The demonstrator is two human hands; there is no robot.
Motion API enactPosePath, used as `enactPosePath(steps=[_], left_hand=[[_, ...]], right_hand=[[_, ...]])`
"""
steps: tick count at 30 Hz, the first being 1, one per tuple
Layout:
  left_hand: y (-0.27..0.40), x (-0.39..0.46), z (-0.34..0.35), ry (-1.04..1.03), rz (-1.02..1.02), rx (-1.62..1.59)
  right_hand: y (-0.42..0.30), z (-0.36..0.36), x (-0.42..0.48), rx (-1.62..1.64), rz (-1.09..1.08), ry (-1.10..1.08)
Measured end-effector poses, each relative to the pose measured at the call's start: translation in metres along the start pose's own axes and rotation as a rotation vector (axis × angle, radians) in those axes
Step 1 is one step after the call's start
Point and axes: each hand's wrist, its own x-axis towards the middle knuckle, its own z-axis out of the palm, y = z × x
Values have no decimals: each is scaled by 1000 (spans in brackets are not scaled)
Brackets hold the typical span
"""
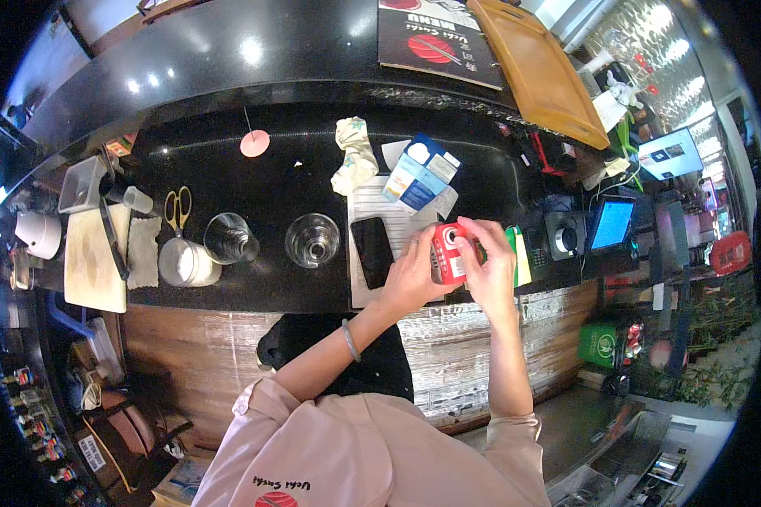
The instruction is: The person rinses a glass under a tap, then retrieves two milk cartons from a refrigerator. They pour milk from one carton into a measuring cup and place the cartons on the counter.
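Note:
Between my two hands is a small red package (449,253) with white and black print. My left hand (412,269), with a bracelet on its wrist, grips its left side. On the right side and top edge lie the fingers and thumb of my right hand (489,263). Just left of my left hand, a black smartphone (373,252) rests on printed paper sheets (359,279). Behind the hands lies a blue and white carton (422,174), and beside it a patterned cloth pouch (353,158). A green and yellow item (521,256) is partly hidden by my right hand.
Two clear glasses (312,241) (228,237) stand left on the black counter (279,190), near a white-filled jar (187,263), scissors (177,209) and a knife (113,241) on a cutting board (92,260). A wooden tray (545,70) and menu (441,51) occupy the raised ledge. A lit screen (612,224) stands right.

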Motion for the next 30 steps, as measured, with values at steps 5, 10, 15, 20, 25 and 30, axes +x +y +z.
enactPosePath(steps=[5, 10, 15, 20, 25, 30], left_hand=[[-10, -48, -33, -108, 172, 401], [-59, -109, -58, -332, 177, 703], [-64, -107, -49, -333, 184, 777], [-88, -104, -48, -367, 210, 827], [-92, -100, -42, -465, 293, 980], [-93, -101, -36, -522, 244, 1030]], right_hand=[[13, 5, -8, 32, -25, 58], [7, 22, -7, 39, -85, 101], [14, 7, -13, -65, -96, 111], [16, 21, 2, -326, -318, 62], [23, 8, 4, -390, -473, 31], [27, -3, 16, -387, -507, -137]])
